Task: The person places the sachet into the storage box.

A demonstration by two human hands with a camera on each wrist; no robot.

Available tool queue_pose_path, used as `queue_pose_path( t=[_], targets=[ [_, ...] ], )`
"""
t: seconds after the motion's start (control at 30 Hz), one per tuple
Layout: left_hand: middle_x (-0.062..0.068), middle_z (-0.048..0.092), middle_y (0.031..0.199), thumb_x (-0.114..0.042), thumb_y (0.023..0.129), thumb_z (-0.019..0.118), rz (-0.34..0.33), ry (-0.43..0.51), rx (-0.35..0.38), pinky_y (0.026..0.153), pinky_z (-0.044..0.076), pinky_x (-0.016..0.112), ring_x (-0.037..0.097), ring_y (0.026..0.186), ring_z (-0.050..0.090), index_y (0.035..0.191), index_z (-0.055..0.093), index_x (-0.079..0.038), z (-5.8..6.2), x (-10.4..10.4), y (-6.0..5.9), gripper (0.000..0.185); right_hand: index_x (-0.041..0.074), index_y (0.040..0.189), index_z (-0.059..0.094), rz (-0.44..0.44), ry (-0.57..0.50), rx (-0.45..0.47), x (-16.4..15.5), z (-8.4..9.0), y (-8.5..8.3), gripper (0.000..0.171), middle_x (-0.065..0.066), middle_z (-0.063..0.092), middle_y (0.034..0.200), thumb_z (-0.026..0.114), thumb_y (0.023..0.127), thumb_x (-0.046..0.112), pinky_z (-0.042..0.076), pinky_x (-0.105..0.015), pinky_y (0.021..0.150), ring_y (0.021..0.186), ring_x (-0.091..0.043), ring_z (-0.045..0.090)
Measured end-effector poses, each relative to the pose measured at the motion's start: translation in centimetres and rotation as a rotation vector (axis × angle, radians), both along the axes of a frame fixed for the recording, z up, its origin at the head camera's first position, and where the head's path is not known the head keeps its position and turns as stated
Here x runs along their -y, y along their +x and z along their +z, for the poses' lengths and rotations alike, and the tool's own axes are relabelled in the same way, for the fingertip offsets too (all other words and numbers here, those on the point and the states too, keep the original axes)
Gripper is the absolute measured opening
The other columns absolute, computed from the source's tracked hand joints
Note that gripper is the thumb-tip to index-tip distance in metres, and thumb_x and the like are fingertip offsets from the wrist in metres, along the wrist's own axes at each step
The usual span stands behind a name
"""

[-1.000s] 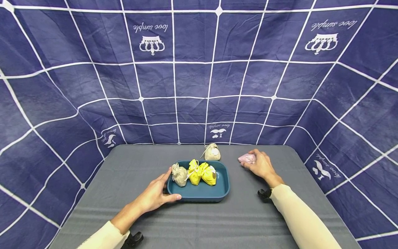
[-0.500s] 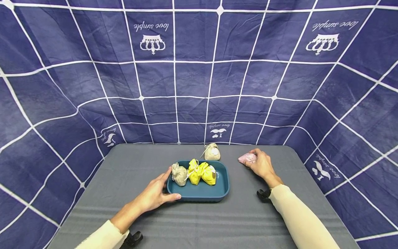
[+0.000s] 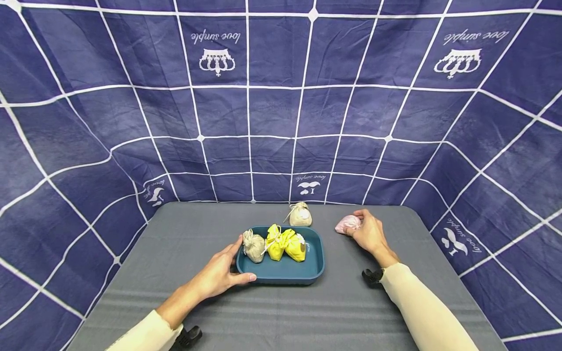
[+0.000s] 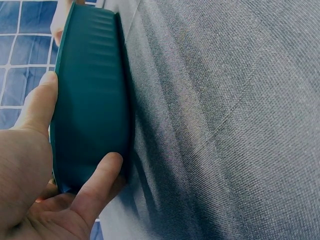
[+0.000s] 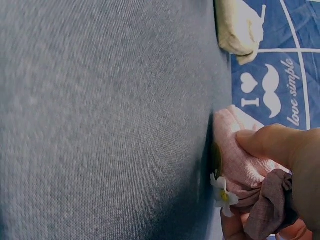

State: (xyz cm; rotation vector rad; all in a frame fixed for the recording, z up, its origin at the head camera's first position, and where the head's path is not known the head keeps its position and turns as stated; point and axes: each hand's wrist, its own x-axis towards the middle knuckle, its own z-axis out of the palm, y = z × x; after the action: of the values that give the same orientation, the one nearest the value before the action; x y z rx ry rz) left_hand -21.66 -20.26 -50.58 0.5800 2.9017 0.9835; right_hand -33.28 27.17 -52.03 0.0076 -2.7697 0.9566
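Three sachets lay in the teal tray (image 3: 281,273), gripped by the left hand (image 3: 219,275); the pink sachet (image 3: 347,223), grasped by the right hand (image 3: 369,233), and one beige sachet (image 3: 300,215) remained outside.

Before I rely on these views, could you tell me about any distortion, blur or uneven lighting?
Head view: wide-angle lens bows the backdrop grid; lighting even, soft shadows. Left wrist view: teal tray sharp, left hand slightly soft. Right wrist view: grey table cloth blurry, pink pouch clearer.
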Motion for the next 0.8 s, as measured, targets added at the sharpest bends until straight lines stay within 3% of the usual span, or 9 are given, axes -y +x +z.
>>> queue_pose_path(
  t=[0.23, 0.67, 0.8],
  targets=[
    [0.040, 0.052, 0.173, -0.051, 0.092, 0.100, -0.003, -0.005, -0.018, 0.131, 0.049, 0.066, 0.054, 0.159, 0.058, 0.179, 0.031, 0.011, -0.3, 0.1, -0.2, 0.127, 0.001, 0.143, 0.076, 0.003, -0.015, 0.005, 0.1, 0.5, 0.8, 0.060, -0.026, 0.083, 0.134, 0.095, 0.091, 0.024, 0.058, -0.063, 0.109, 0.126, -0.049, 0.076],
    [0.040, 0.051, 0.174, -0.046, 0.093, 0.101, -0.004, 0.008, 0.003, 0.133, 0.047, 0.066, 0.055, 0.160, 0.056, 0.179, 0.030, 0.011, -0.2, -0.1, 0.1, 0.125, 0.013, 0.141, 0.080, -0.004, -0.071, 0.035, 0.0, 1.3, 2.8, 0.053, -0.021, 0.084, 0.131, 0.095, 0.092, 0.028, 0.053, -0.044, 0.091, 0.116, -0.041, 0.075],
    [0.040, 0.050, 0.174, -0.049, 0.093, 0.100, -0.002, 0.001, -0.001, 0.132, 0.048, 0.066, 0.054, 0.160, 0.057, 0.179, 0.029, 0.010, -0.2, 0.0, 0.0, 0.126, 0.015, 0.141, 0.081, 0.007, -0.078, 0.014, 0.1, 1.9, 3.3, 0.052, -0.017, 0.085, 0.130, 0.095, 0.092, 0.027, 0.053, -0.044, 0.094, 0.116, -0.039, 0.075]
  ],
)
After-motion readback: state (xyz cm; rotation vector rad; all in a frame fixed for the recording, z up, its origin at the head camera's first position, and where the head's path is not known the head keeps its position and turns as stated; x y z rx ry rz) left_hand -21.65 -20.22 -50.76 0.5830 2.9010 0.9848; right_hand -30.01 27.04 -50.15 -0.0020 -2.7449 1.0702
